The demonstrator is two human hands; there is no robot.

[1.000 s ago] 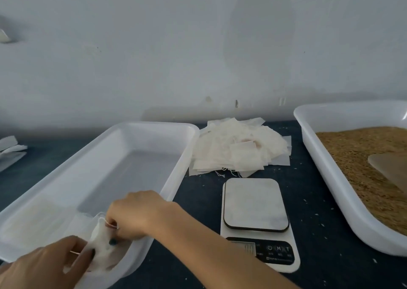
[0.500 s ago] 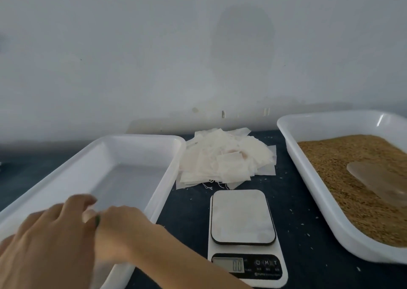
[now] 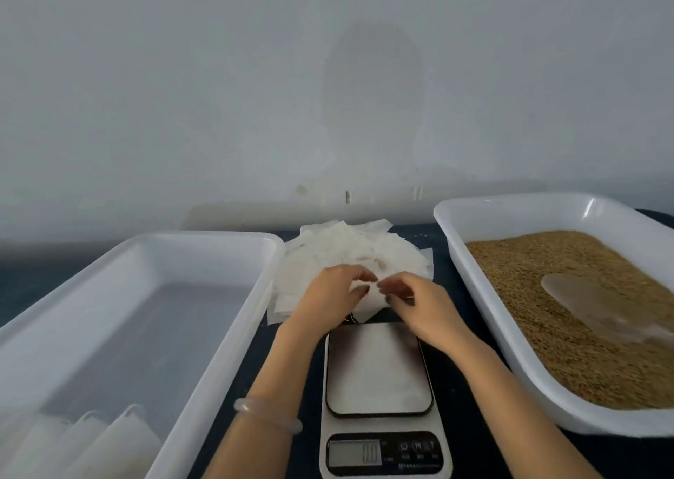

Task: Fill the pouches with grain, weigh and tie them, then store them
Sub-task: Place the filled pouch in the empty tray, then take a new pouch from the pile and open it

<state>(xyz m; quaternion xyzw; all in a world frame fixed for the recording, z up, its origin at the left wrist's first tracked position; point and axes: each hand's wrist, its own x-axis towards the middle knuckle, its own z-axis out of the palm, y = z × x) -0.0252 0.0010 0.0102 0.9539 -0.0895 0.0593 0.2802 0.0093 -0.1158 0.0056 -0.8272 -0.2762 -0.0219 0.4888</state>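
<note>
We are seeing the left hand (image 3: 330,292) pinching a pouch (image 3: 372,300) atop the pile (image 3: 346,249), fingers curled. The right hand (image 3: 419,305) is pinching its other edge.

Pouches (image 3: 350,256) white. Left tray (image 3: 204,239), right tray (image 3: 510,201) white. Grain (image 3: 529,270) golden-brown. Scale (image 3: 379,369) white, grey platter, black button strip. Table (image 3: 452,369) dark blue. Wall (image 3: 219,95) pale grey. Bracelet (image 3: 268,414) milky white.

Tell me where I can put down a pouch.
Free: the scale platform and the left tray beyond the filled pouches in its near corner. Crowded: the empty-pouch pile under the left hand and right hand; the right tray holds grain.
</note>
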